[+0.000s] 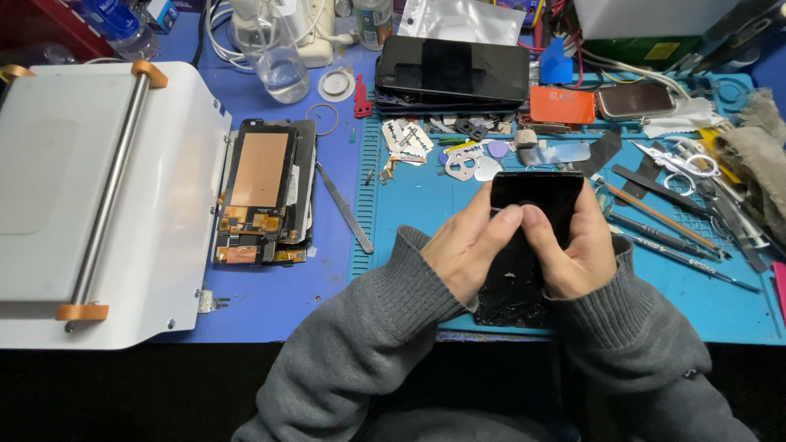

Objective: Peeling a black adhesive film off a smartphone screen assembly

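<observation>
Both hands clamp one cracked black phone screen point(524, 245) over the blue mat point(720, 303): left hand point(467, 250) at 9 o'clock, right hand point(577, 254) at 3 o'clock. Long axis runs 12 to 6; thumbs press its face.

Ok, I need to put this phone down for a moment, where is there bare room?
Bare blue mat lies left of your left hand, between the metal pry tool and the black phone. Blue table below the opened phone is also bare. The tools on the right crowd that side.
</observation>
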